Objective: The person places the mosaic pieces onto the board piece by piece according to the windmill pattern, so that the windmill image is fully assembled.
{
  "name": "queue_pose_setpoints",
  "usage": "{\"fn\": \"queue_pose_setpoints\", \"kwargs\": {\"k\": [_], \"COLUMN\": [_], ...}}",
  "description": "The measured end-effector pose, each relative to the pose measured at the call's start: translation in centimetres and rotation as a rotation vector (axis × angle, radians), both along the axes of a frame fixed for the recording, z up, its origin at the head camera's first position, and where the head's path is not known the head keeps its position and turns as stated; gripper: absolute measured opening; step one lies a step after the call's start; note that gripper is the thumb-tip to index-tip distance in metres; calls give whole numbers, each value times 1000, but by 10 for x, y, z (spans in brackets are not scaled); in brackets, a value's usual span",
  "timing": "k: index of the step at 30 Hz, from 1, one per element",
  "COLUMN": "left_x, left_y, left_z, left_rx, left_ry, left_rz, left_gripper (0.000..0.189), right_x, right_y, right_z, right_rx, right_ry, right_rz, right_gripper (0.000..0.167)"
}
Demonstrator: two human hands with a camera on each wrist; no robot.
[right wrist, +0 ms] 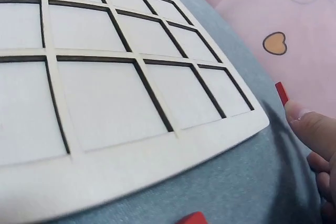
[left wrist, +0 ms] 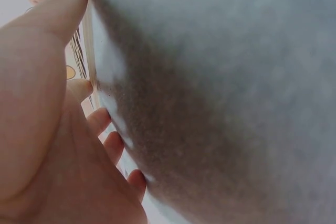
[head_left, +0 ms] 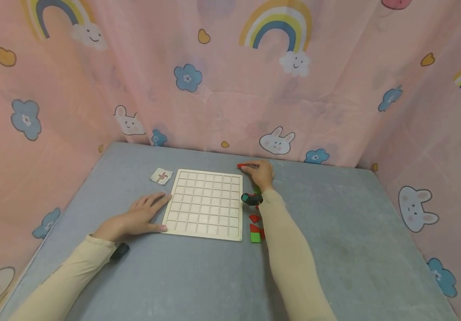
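Observation:
A pale wooden grid board (head_left: 202, 204) of square recesses lies on the grey table. My left hand (head_left: 137, 217) rests at the board's left edge, fingers spread and thumb near its front corner; in the left wrist view the fingertips meet the table along that side. Just beyond the board's far right corner, my right hand (head_left: 263, 174) pinches a small red piece (head_left: 241, 166) between thumb and fingers. The right wrist view shows the thin edge of this red piece (right wrist: 282, 93) sticking out past the thumb, above the table. No pieces show in the recesses.
Right of the board lie several red pieces (head_left: 254, 219) and a green square (head_left: 255, 237), partly hidden by my right forearm. A small patterned card (head_left: 161, 176) sits off the board's far left corner. A pink printed curtain (head_left: 222, 107) hangs behind and beside the table.

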State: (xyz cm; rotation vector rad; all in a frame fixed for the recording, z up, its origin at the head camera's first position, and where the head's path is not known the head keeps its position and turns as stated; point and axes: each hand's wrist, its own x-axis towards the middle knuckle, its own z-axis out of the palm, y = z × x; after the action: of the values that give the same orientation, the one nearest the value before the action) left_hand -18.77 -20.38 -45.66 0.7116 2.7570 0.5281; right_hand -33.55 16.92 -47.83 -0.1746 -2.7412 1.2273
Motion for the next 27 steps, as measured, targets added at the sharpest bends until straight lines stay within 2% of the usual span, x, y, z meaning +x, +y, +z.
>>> {"fn": "queue_pose_setpoints", "kwargs": {"k": [11, 18, 27], "left_x": [-1, -1, 0], "left_y": [-2, 0, 1], "left_z": [-4, -2, 1], "left_rx": [4, -30, -39], "left_ry": [-7, -17, -23], "left_rz": [-1, 19, 9], "left_gripper": [96, 94, 94], "right_x": [-2, 0, 5], "right_y": [3, 7, 7], "right_z": [6, 12, 21], "right_rx": [-43, -61, -76], "right_ry": [-34, 9, 42], "right_rz": [42, 109, 195], "right_gripper": [29, 27, 29]}}
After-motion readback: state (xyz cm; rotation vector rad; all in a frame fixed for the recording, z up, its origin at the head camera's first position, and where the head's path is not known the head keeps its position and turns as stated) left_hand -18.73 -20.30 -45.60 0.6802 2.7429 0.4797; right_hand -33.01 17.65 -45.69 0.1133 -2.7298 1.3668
